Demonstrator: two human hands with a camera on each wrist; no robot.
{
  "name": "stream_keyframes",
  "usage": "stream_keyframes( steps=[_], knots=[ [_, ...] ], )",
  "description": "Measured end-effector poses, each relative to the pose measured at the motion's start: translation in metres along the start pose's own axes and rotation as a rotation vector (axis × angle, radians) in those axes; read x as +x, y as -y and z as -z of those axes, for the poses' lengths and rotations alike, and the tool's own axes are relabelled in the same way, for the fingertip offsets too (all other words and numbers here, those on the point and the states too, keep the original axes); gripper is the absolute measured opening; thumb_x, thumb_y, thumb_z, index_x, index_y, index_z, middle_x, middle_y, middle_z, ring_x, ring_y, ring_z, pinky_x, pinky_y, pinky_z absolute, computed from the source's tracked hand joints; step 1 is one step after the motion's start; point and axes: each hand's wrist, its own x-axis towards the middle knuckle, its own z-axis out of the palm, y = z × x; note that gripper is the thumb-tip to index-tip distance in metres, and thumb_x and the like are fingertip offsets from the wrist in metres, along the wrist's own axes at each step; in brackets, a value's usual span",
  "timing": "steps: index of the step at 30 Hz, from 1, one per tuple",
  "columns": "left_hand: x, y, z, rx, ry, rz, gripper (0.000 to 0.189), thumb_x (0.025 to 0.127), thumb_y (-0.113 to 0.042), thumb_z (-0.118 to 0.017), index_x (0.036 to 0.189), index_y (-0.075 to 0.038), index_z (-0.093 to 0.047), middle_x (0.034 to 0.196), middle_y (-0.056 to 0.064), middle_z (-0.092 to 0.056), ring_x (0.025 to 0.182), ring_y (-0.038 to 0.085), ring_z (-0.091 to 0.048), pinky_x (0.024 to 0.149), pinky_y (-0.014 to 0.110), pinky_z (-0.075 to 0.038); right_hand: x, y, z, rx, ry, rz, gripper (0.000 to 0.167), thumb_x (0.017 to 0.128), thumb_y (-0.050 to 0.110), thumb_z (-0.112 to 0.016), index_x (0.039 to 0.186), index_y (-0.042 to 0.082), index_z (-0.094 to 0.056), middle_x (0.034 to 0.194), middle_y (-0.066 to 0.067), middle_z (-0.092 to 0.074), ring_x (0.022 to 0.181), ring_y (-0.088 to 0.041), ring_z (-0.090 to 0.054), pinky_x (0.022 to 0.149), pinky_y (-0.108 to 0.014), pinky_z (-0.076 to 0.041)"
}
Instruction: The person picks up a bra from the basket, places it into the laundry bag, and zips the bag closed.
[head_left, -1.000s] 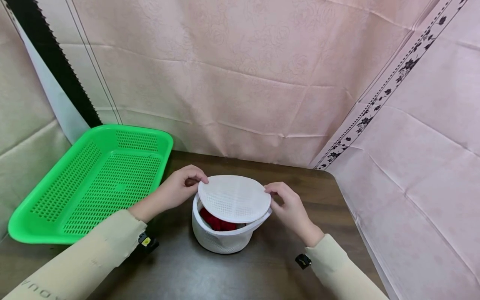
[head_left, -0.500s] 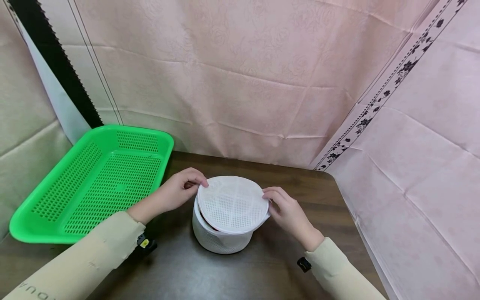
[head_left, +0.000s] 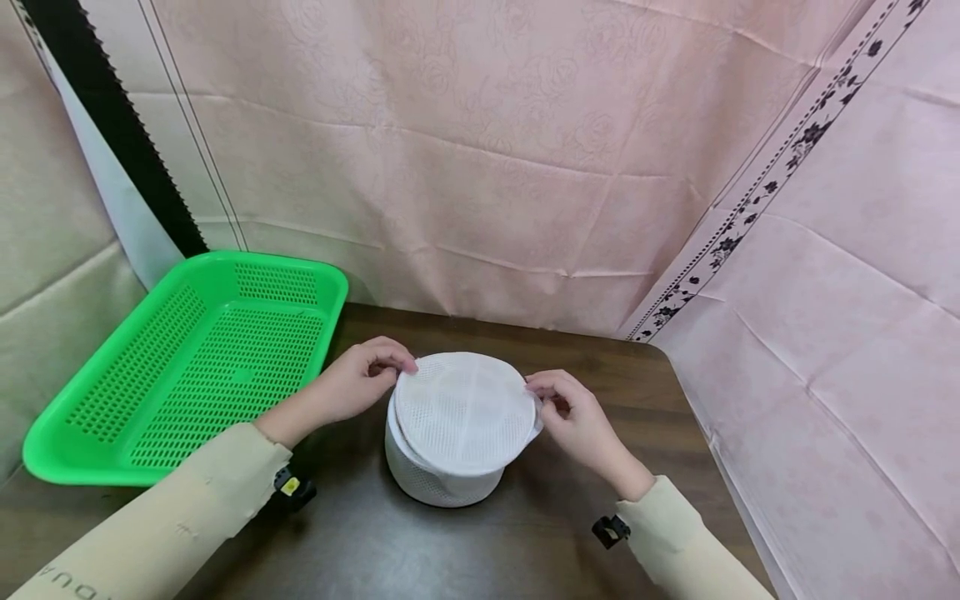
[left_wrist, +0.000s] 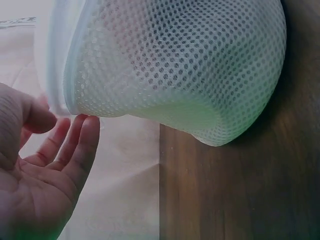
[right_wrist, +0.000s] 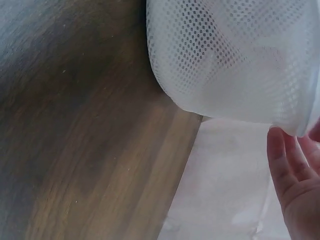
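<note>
Pale pink cloth hangs behind the dark wooden tabletop, where a white mesh laundry bag stands, left hand and right hand each pinching at its round lid, which could skew if either grip tugs harder.

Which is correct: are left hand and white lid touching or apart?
Touching: in the head view, the left hand has a fingertip on the edge of the white lid.
</note>
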Motion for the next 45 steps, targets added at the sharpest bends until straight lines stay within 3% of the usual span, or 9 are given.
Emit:
stream_keyframes(
  steps=[6,10,13,16,25,33,35,39,45],
  knots=[
    [0.006,-0.005,-0.003,-0.023,-0.005,0.074,0.019,0.096,-0.018,-0.060,0.115,-0.015,-0.062,0.112,0.002,-0.062,0.098,0.019,-0.058,0.085,0.040,-0.049,0.011,0.018,-0.004,0.042,-0.067,-0.124,0.019,0.094,-0.008,-0.051,0.108,-0.004,-0.063,0.104,-0.018,-0.066,0.087,-0.032,-0.063,0.071,-0.025,-0.050],
    [0.012,-0.008,-0.008,-0.008,0.023,0.067,0.036,0.095,-0.032,-0.063,0.124,-0.013,-0.055,0.117,0.005,-0.059,0.104,0.020,-0.056,0.090,0.041,-0.047,0.019,0.006,-0.013,0.062,-0.053,-0.266,0.022,0.098,0.015,-0.057,0.115,0.001,-0.060,0.104,-0.011,-0.065,0.089,-0.024,-0.062,0.076,-0.029,-0.051],
    [0.015,-0.011,-0.012,0.007,0.040,0.052,0.042,0.093,-0.034,-0.065,0.127,-0.012,-0.053,0.120,0.006,-0.058,0.107,0.021,-0.055,0.092,0.041,-0.046,0.022,-0.004,-0.019,0.063,-0.031,-0.358,0.029,0.096,0.030,-0.061,0.115,0.007,-0.061,0.099,-0.006,-0.064,0.086,-0.019,-0.061,0.076,-0.030,-0.050],
    [0.017,-0.014,-0.015,0.037,0.045,0.045,0.046,0.091,-0.036,-0.068,0.127,-0.013,-0.053,0.120,0.004,-0.057,0.107,0.020,-0.054,0.091,0.041,-0.046,0.024,-0.006,-0.021,0.083,-0.015,-0.417,0.029,0.094,0.034,-0.064,0.112,0.011,-0.062,0.094,-0.004,-0.065,0.082,-0.019,-0.061,0.075,-0.031,-0.049],
    [0.028,-0.018,-0.023,0.181,0.120,0.010,0.062,0.085,-0.041,-0.073,0.135,-0.010,-0.051,0.124,0.007,-0.055,0.112,0.023,-0.053,0.098,0.042,-0.042,0.025,-0.006,-0.026,0.159,0.033,-0.407,0.033,0.091,0.031,-0.069,0.116,0.012,-0.060,0.093,-0.003,-0.069,0.080,-0.020,-0.062,0.070,-0.029,-0.050],
    [0.031,-0.025,-0.030,0.196,0.206,0.096,0.058,0.085,-0.042,-0.072,0.133,-0.015,-0.054,0.125,0.000,-0.059,0.110,0.016,-0.054,0.100,0.041,-0.041,0.023,-0.004,-0.028,0.208,0.064,-0.404,0.036,0.089,0.029,-0.071,0.119,0.015,-0.058,0.096,-0.002,-0.068,0.079,-0.021,-0.062,0.066,-0.032,-0.053],
    [0.029,-0.027,-0.032,0.190,0.207,0.116,0.055,0.084,-0.040,-0.074,0.131,-0.018,-0.055,0.121,-0.003,-0.060,0.106,0.014,-0.055,0.098,0.039,-0.042,0.023,-0.004,-0.028,0.188,0.077,-0.405,0.036,0.089,0.028,-0.071,0.119,0.013,-0.058,0.095,-0.002,-0.068,0.078,-0.021,-0.062,0.065,-0.030,-0.052],
    [0.027,-0.026,-0.035,0.184,0.184,0.099,0.053,0.082,-0.036,-0.077,0.128,-0.018,-0.057,0.119,-0.003,-0.060,0.105,0.013,-0.055,0.097,0.037,-0.043,0.025,0.003,-0.027,0.162,0.104,-0.399,0.035,0.091,0.020,-0.069,0.121,0.007,-0.058,0.094,-0.005,-0.068,0.078,-0.020,-0.061,0.065,-0.028,-0.050],
    [0.026,-0.025,-0.041,0.181,0.134,0.008,0.051,0.081,-0.029,-0.080,0.125,-0.015,-0.059,0.121,-0.003,-0.059,0.109,0.014,-0.054,0.098,0.036,-0.042,0.031,0.029,-0.021,0.162,0.152,-0.367,0.033,0.093,0.012,-0.065,0.122,-0.002,-0.055,0.096,-0.009,-0.068,0.080,-0.019,-0.061,0.068,-0.028,-0.049]
  ],
)
